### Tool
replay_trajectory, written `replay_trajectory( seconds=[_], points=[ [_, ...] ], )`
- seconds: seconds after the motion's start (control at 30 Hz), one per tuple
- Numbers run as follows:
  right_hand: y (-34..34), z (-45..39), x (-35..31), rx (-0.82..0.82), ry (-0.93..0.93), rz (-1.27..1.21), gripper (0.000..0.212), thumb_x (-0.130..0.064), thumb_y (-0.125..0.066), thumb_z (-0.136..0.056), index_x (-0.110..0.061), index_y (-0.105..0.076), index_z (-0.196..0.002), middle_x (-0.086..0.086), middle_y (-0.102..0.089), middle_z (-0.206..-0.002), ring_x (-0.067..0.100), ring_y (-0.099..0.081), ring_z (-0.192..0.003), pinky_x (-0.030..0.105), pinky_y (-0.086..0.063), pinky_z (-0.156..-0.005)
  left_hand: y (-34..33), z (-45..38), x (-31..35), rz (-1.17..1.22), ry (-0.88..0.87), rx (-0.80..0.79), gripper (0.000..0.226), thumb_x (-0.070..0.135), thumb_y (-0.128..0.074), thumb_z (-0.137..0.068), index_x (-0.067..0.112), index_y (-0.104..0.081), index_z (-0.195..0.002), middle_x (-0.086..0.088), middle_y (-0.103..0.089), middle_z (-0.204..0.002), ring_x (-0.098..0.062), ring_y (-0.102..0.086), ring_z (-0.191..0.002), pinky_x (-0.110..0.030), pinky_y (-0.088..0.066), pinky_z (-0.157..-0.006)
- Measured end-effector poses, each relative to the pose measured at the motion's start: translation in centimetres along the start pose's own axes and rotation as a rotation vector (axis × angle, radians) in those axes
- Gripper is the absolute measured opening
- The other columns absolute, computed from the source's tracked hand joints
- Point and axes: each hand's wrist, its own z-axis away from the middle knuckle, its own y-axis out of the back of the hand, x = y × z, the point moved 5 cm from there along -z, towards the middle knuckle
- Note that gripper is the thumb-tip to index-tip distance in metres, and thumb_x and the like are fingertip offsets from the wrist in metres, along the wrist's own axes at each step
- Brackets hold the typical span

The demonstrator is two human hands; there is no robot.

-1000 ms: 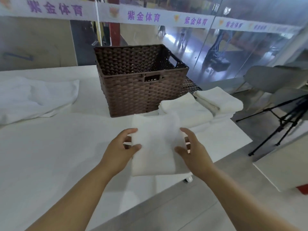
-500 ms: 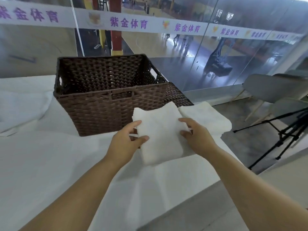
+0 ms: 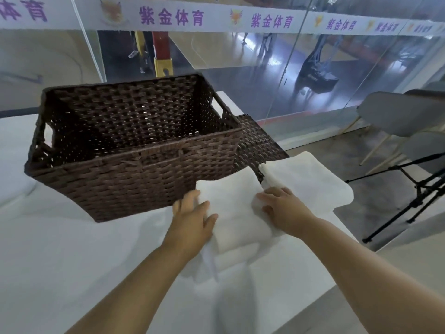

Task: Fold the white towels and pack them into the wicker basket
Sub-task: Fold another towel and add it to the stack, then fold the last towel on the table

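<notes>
A folded white towel (image 3: pixel 234 208) lies on top of another folded towel (image 3: pixel 234 257) just right of the dark brown wicker basket (image 3: pixel 134 179). My left hand (image 3: pixel 195 220) grips its left edge, thumb on top. My right hand (image 3: pixel 281 208) rests on its right edge with fingers curled over it. Another folded white towel (image 3: pixel 310 182) lies to the right, touching the held one. The basket stands empty as far as its inside shows.
The white table (image 3: pixel 72 261) ends at a front-right edge near my right forearm. The basket's woven lid (image 3: pixel 257 145) lies behind the towels. Grey chairs (image 3: pixel 404 116) and a black tripod (image 3: pixel 414 196) stand on the floor at right. A glass wall runs behind.
Both hands carried the folded towel away from me and to the right, from the table's open front to the stack beside the basket. My view moved closer to the basket.
</notes>
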Motion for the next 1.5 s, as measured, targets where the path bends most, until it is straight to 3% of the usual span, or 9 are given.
replay_trajectory(
  seconds=[0.07,0.13,0.3,0.43,0.7,0.97,1.13,1.3,1.5],
  points=[
    [-0.1,0.2,0.1,-0.012,0.034,0.047,0.044,-0.034,-0.036,-0.094,-0.027,-0.051,-0.135,-0.005,-0.045,-0.143,0.027,-0.033,-0.132,0.039,-0.038,-0.106,-0.5,0.1,0.5,-0.094,-0.065,-0.087,0.064,0.055,-0.023,-0.093,0.014,-0.045,-0.137,0.004,-0.024,-0.152,-0.018,-0.018,-0.137,-0.024,-0.019,-0.110],
    [-0.1,0.4,-0.1,-0.015,0.072,0.054,0.052,-0.036,-0.031,-0.087,-0.022,-0.053,-0.133,-0.002,-0.048,-0.141,0.029,-0.036,-0.131,0.039,-0.036,-0.107,-0.7,0.2,0.5,-0.139,-0.048,-0.155,0.062,0.053,-0.021,-0.095,0.016,-0.037,-0.143,0.004,-0.024,-0.153,-0.018,-0.020,-0.139,-0.024,-0.018,-0.112],
    [0.8,0.1,-0.3,-0.086,0.141,0.132,0.040,-0.030,-0.038,-0.098,-0.022,-0.044,-0.136,-0.002,-0.041,-0.143,0.025,-0.035,-0.130,0.035,-0.036,-0.103,0.4,0.4,0.9,-0.215,0.004,-0.175,0.046,0.041,-0.035,-0.099,0.019,-0.043,-0.138,0.005,-0.030,-0.151,-0.018,-0.034,-0.133,-0.030,-0.030,-0.110],
    [3.5,-0.4,-1.0,-0.182,0.163,0.240,0.033,-0.038,-0.044,-0.097,-0.021,-0.050,-0.125,0.002,-0.048,-0.129,0.024,-0.045,-0.121,0.039,-0.043,-0.092,3.0,1.1,1.7,-0.305,0.084,-0.169,0.039,0.044,-0.041,-0.097,0.022,-0.056,-0.125,0.004,-0.049,-0.132,-0.016,-0.048,-0.117,-0.033,-0.044,-0.095],
    [8.2,-0.2,-7.4,-0.188,0.364,0.237,0.048,-0.046,-0.048,-0.094,-0.024,-0.043,-0.137,0.002,-0.049,-0.134,0.024,-0.048,-0.123,0.043,-0.044,-0.097,7.2,6.0,-1.3,-0.380,0.247,-0.100,0.040,0.051,-0.044,-0.094,0.032,-0.052,-0.128,0.009,-0.056,-0.128,-0.011,-0.054,-0.110,-0.025,-0.042,-0.086],
    [6.0,0.9,-20.4,-0.242,0.649,0.272,0.047,-0.046,-0.050,-0.094,-0.024,-0.045,-0.135,0.002,-0.053,-0.129,0.024,-0.051,-0.118,0.040,-0.046,-0.095,10.9,14.2,-11.0,-0.274,0.526,-0.095,0.036,0.053,-0.046,-0.092,0.034,-0.055,-0.121,0.014,-0.060,-0.119,-0.007,-0.055,-0.106,-0.026,-0.045,-0.088],
    [2.8,1.1,-29.6,-0.304,0.746,0.299,0.054,-0.046,-0.050,-0.094,-0.025,-0.037,-0.143,0.001,-0.047,-0.139,0.022,-0.046,-0.125,0.036,-0.040,-0.100,14.0,19.3,-18.3,-0.217,0.655,-0.092,0.034,0.051,-0.046,-0.093,0.033,-0.054,-0.121,0.016,-0.063,-0.114,-0.008,-0.057,-0.107,-0.026,-0.044,-0.086],
    [-1.6,0.1,-40.2,-0.413,0.767,0.314,0.057,-0.047,-0.047,-0.095,-0.027,-0.030,-0.146,0.003,-0.039,-0.147,0.023,-0.039,-0.132,0.038,-0.037,-0.106,17.8,24.1,-28.0,-0.209,0.728,-0.116,0.034,0.052,-0.047,-0.092,0.033,-0.055,-0.120,0.015,-0.066,-0.108,-0.008,-0.058,-0.103,-0.026,-0.045,-0.086],
    [-6.3,-1.8,-52.2,-0.421,0.688,0.283,0.053,-0.048,-0.044,-0.096,-0.027,-0.032,-0.144,0.001,-0.042,-0.143,0.022,-0.042,-0.129,0.037,-0.037,-0.099,23.7,27.8,-40.8,-0.227,0.756,-0.167,0.034,0.052,-0.048,-0.092,0.032,-0.057,-0.118,0.011,-0.063,-0.115,-0.011,-0.058,-0.105,-0.028,-0.046,-0.089]
  ],
)
